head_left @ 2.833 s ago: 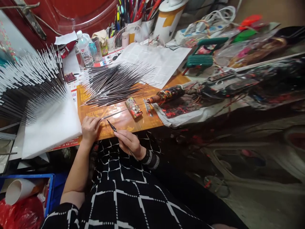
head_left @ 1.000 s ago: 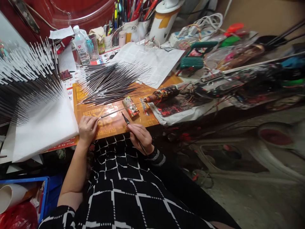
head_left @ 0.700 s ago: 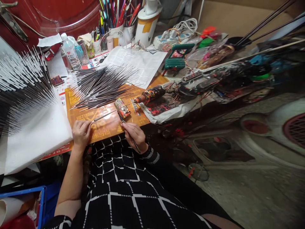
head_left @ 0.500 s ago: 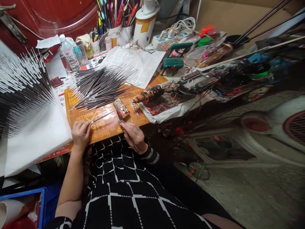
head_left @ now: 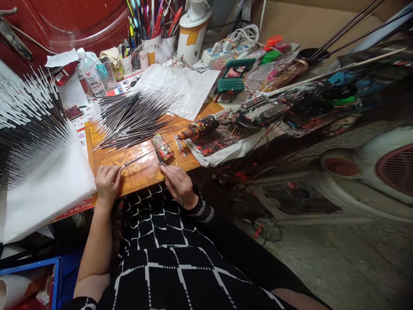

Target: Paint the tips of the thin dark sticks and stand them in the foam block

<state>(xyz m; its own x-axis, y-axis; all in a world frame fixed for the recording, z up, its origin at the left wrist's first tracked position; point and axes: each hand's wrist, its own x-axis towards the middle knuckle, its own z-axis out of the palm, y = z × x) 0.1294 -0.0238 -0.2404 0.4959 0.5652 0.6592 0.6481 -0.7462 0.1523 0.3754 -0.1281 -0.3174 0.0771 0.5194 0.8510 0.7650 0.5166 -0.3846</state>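
Observation:
My left hand (head_left: pixel 107 180) pinches the end of a slender dark rod (head_left: pixel 134 159), which slants up to the right towards a small paint-smeared block (head_left: pixel 162 147). Closed fingers of my right hand (head_left: pixel 179 184) grip a thin pen-like tool (head_left: pixel 176 192); its dark tip is close to the block, and its kind is too small to make out. A pile of dark thin sticks (head_left: pixel 132 114) with fine pointed ends lies behind my hands. Right of the block rests a wooden-handled tool (head_left: pixel 196 129), its handle spattered with paint. Beneath all this is an orange printed mat (head_left: pixel 142 183).
At the left, many black-and-white sticks (head_left: pixel 29 112) stand in white foam (head_left: pixel 48 185). Across the back are a water bottle (head_left: pixel 91 73), pots of brushes (head_left: pixel 151 45) and newspaper (head_left: pixel 193 90). A green stand (head_left: pixel 234 79) and a paint-stained cloth (head_left: pixel 214 160) lie to the right.
The whole view has shifted slightly left. Both hands keep their grips, and the rod and tool hold nearly the same places by the block.

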